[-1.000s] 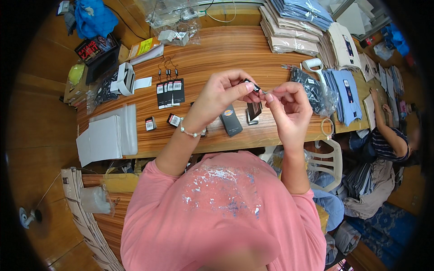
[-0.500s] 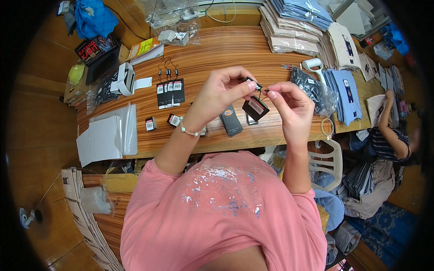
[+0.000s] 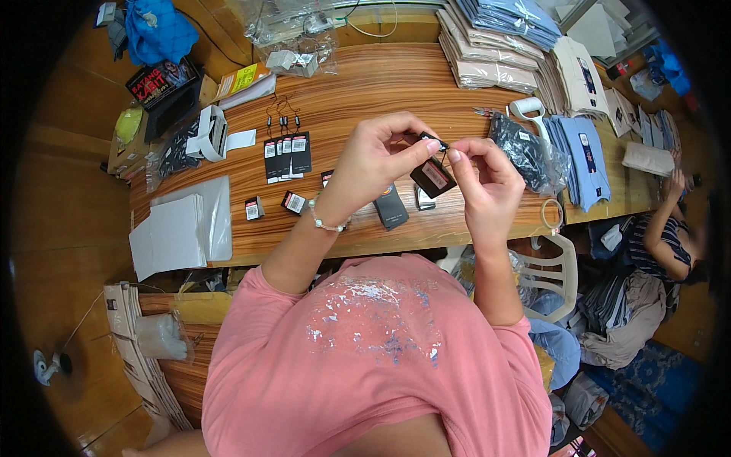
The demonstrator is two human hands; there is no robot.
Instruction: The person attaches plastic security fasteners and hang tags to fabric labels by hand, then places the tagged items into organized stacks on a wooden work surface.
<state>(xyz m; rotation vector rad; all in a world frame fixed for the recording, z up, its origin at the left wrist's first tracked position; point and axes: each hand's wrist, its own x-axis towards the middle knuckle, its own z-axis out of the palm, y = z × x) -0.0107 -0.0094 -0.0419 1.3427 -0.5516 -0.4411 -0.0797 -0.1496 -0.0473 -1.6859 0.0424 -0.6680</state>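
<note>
Above the table, my left hand (image 3: 381, 152) pinches a small black piece with white marks at the top of a dark hang tag (image 3: 433, 178). My right hand (image 3: 487, 174) is closed at fingertip and thumb on the tag's thin black cord, close beside the left fingers. The tag dangles tilted between both hands. Beneath them lies a stack of black hang tags (image 3: 391, 207), with a small label stack (image 3: 425, 199) at its right. Other small label stacks (image 3: 294, 202) sit by my left wrist, partly hidden by it.
Finished black tags with cords (image 3: 288, 156) lie fanned at left, near white paper sheets (image 3: 167, 236). Right of my hands are a bag of black cords (image 3: 525, 156), a tape dispenser (image 3: 527, 110) and folded blue shirts (image 3: 585, 164). A co-worker (image 3: 659, 240) handles packs at far right.
My hands have shifted slightly, with the right fingertips drawn closer to the left ones. The tag hangs a little lower. At far right the co-worker has lifted a beige folded pack.
</note>
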